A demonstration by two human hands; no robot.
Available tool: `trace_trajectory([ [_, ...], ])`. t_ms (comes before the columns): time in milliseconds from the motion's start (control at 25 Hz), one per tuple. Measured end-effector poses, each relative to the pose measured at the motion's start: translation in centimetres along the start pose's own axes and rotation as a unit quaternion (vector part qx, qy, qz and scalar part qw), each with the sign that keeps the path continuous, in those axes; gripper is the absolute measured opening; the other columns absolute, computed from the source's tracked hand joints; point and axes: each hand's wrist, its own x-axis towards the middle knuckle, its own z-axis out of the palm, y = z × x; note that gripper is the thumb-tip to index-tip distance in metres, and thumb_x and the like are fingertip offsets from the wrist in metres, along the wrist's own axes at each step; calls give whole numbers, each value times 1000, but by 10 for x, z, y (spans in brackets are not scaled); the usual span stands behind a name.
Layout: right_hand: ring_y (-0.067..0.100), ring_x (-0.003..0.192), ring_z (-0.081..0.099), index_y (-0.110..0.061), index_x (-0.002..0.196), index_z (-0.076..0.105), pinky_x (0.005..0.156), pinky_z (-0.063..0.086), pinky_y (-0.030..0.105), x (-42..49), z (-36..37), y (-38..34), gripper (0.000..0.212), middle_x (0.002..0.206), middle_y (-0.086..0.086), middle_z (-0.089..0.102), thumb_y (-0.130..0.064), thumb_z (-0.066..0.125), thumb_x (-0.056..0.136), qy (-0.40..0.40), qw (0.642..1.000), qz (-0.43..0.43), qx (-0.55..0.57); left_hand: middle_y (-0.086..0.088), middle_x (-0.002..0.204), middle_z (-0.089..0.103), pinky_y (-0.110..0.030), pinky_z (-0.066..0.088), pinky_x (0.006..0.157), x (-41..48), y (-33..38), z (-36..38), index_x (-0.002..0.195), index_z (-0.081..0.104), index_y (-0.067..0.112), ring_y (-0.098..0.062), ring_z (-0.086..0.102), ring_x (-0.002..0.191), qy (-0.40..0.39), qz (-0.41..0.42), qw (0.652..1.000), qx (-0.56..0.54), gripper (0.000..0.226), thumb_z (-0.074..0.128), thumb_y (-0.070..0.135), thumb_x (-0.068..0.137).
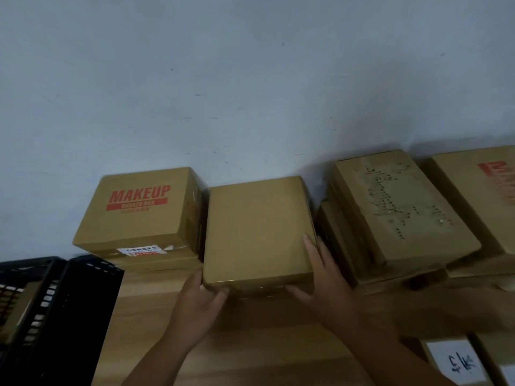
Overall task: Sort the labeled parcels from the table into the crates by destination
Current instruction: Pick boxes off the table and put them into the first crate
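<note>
A plain brown cardboard parcel [259, 229] stands on the wooden table [250, 344] against the wall, in the middle of a row. My left hand [199, 305] grips its near left corner. My right hand [323, 282] holds its near right corner, with fingers lying on the top face. To its left a parcel printed MAKEUP [139, 210] rests on another box and carries a white label on its front. On the right lie a scuffed parcel [401, 210] and a parcel with red print [485, 196].
Two black plastic crates [55, 310] stand at the left edge of the table, the nearer one holding something brown. At the bottom right lie small boxes with a white handwritten label [457, 363]. A pale wall rises directly behind the row of parcels.
</note>
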Motion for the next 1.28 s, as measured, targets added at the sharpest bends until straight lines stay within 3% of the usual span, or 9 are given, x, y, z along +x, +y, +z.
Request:
trace_trajectory([
  [280,12,148,26,-53,155,10,114,36,42,-19,-16,-27,112,166,-18,10,-67,79,68,70,997,-3,39,10,122,61,-30,49,93,-17,7,-4,118,57,37,-5,60,112,45,25,989,-140,44,80,25,82],
  [400,7,146,30,-45,156,18,115,38,40,-38,-35,-45,117,162,-19,23,-71,80,61,84,995,-9,61,16,129,55,-16,48,88,-35,13,-23,131,54,36,2,58,113,39,55,983,-172,56,79,38,81],
  [480,-1,144,28,-45,157,12,114,34,32,-50,-48,-56,129,153,-36,23,-73,82,52,97,992,-11,85,23,127,53,-11,48,85,-46,17,-38,129,54,41,6,58,111,37,83,977,-194,60,77,53,75],
  [560,-12,143,22,-48,158,-1,113,25,24,-61,-61,-70,144,149,-47,13,-73,85,45,90,990,-16,111,24,125,56,-20,51,91,-57,21,-53,124,56,46,3,59,112,33,101,971,-213,59,75,63,71],
  [720,-23,143,5,-41,156,-21,112,17,18,-84,-78,-103,155,165,-25,8,-71,82,45,93,990,-57,84,24,123,64,-28,53,93,-77,23,-80,122,53,56,4,61,113,-5,142,959,-245,61,76,71,68],
  [920,-16,138,24,-41,159,-8,113,28,36,-114,-99,-126,147,144,-56,14,-72,82,48,167,979,-80,87,25,136,57,-29,47,99,-96,11,-110,141,38,56,4,55,125,-72,222,942,-240,84,84,59,71],
  [1080,-17,124,46,-50,146,28,90,41,-1,-132,-117,-148,121,133,-44,43,-76,85,42,210,964,-96,129,17,155,37,-35,34,110,-105,4,-128,153,29,41,-5,35,144,-14,313,937,-156,105,90,52,68],
  [1160,-16,112,54,-56,131,39,78,49,3,-140,-123,-158,105,120,-41,54,-83,82,40,230,956,-87,159,9,158,29,-30,31,114,-109,4,-132,154,31,34,-12,29,147,32,353,925,-138,102,89,45,71],
  [1280,-16,104,60,-66,113,50,67,52,6,-153,-125,-166,82,110,-43,60,-83,83,40,242,943,-64,219,14,156,25,-15,30,112,-120,2,-135,155,30,38,-5,23,147,56,379,912,-149,98,85,43,74],
])
